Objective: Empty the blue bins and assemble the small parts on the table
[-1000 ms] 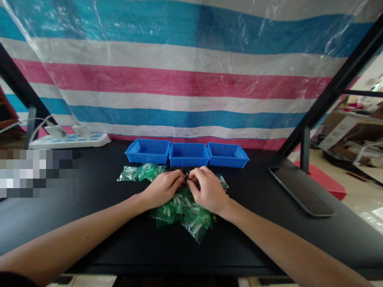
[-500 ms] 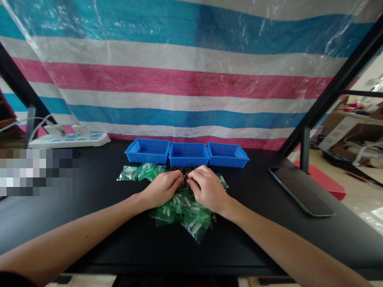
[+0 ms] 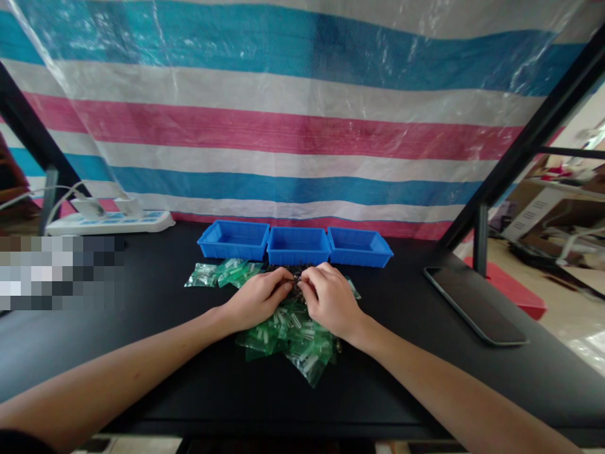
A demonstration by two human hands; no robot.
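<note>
The left hand (image 3: 259, 298) and right hand (image 3: 333, 304) nearly meet, thumbs and fingers drawn narrow; whether they grip anything cannot be told. Small dark pieces (image 3: 297, 294) lie between them, green plastic packets (image 3: 288, 329) nearer the person, the middle blue tray (image 3: 299, 258) beyond.

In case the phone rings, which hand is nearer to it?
Right. The right hand is to the left of the phone, apart from it; the left hand is farther left, on the other side of the right hand.
</note>
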